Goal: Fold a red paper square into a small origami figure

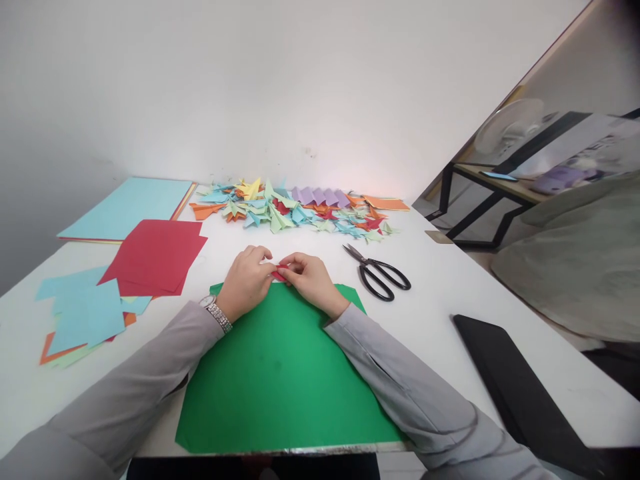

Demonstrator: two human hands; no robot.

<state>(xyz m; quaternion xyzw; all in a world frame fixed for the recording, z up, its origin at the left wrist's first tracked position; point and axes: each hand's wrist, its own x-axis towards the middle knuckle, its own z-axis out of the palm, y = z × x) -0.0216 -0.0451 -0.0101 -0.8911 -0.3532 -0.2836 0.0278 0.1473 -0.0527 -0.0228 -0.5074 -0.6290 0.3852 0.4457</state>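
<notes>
Between my fingertips is a small folded piece of red paper [281, 270], held just past the far edge of a green sheet [280, 367]. My left hand [249, 281] pinches its left side, and a wristwatch sits on that wrist. From the right, my right hand [311, 280] grips the same piece with thumb and forefinger. Much of the paper is covered by my fingers, so its exact folded shape cannot be made out.
Scissors [377, 270] with black handles lie right of my hands. A pile of folded paper pieces [280, 210] lines the wall. Red sheets [155, 257], blue squares [90, 317] and a large paper stack [133, 208] are at left; a long black object [520, 380] lies at right.
</notes>
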